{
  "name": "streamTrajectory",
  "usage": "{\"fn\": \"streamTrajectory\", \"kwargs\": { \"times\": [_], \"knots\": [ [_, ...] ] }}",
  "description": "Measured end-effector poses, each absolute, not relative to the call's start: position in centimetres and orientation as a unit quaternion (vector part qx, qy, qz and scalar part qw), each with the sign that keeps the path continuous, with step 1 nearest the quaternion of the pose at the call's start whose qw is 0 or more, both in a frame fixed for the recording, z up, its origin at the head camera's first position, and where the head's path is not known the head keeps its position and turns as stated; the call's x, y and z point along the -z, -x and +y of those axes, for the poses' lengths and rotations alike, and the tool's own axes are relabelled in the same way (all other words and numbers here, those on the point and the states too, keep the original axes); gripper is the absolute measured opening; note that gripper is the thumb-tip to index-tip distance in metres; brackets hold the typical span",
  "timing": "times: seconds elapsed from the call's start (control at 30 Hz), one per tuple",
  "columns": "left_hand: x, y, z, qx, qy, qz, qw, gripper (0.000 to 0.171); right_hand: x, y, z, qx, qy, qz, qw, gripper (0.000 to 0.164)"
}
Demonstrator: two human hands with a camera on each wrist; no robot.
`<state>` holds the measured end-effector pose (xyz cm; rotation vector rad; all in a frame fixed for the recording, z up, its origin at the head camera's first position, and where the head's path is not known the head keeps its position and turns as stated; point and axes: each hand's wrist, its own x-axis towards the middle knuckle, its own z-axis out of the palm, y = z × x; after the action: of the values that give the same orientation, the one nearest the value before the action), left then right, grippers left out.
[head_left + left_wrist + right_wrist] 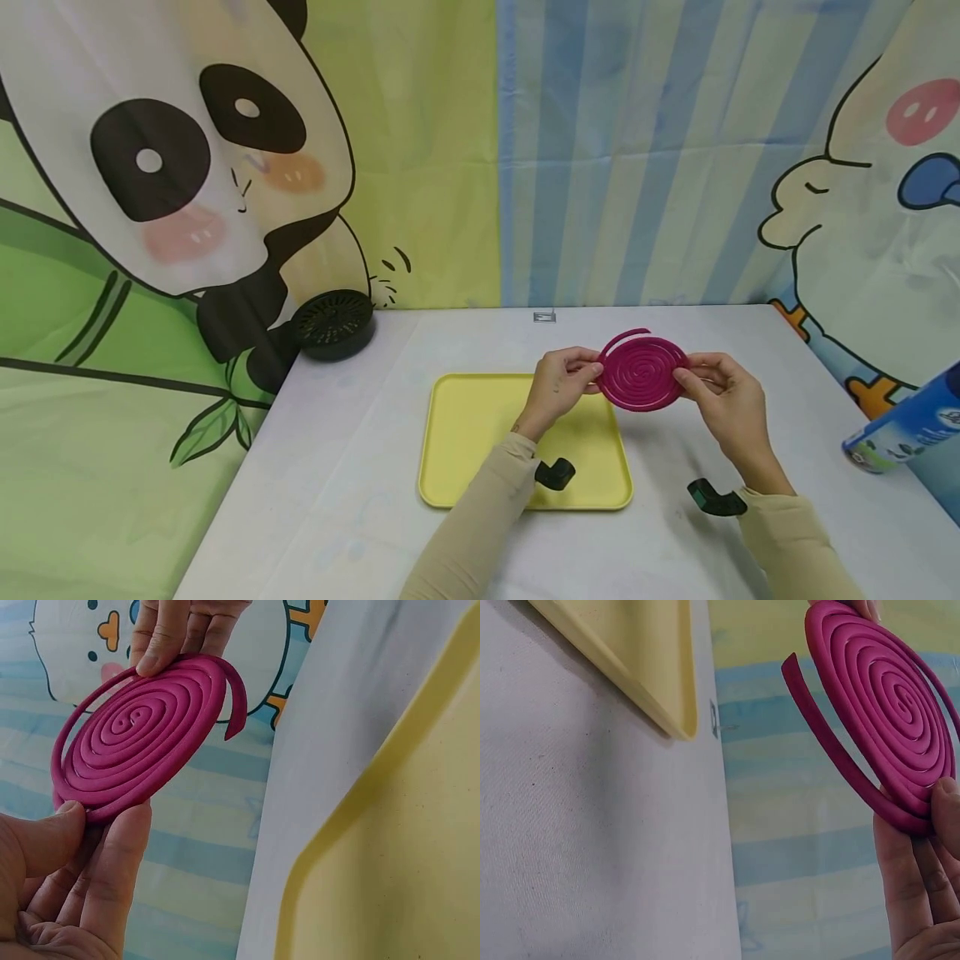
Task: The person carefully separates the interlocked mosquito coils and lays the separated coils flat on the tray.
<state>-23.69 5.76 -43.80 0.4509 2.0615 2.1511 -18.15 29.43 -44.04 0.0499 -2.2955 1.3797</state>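
Observation:
A magenta mosquito coil (642,374) is held up above the table, its spiral face toward the head camera. My left hand (557,387) pinches its left edge between thumb and fingers. On the opposite edge, my right hand (726,402) pinches it the same way. In the left wrist view, one loose end of the coil (142,735) curves away from the rest near the right fingers. The right wrist view also shows a tail standing apart from the coil (885,705). Below the left hand lies a yellow tray (465,442), partly covered by the left arm.
A round black slotted holder (333,325) stands at the table's far left corner. At the right edge is a blue spray can (903,425), cut off by the frame. Printed curtains (585,150) hang behind the white table (322,483).

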Motion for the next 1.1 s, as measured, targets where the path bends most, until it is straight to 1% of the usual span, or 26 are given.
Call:
{"fn": "streamTrajectory", "kwargs": {
  "times": [0.43, 0.77, 1.1],
  "knots": [
    [43.29, 23.43, 5.93, -0.698, -0.139, 0.700, 0.058, 0.013, 44.06, 18.22, 29.48, -0.500, -0.018, -0.836, 0.225, 0.030],
    [43.46, 23.40, 5.79, -0.687, -0.143, 0.710, 0.056, 0.013, 43.91, 18.02, 29.39, -0.486, 0.022, -0.850, 0.201, 0.032],
    [43.40, 23.36, 5.61, -0.682, -0.146, 0.714, 0.055, 0.013, 43.86, 17.91, 29.36, -0.481, 0.020, -0.851, 0.211, 0.031]
  ]
}}
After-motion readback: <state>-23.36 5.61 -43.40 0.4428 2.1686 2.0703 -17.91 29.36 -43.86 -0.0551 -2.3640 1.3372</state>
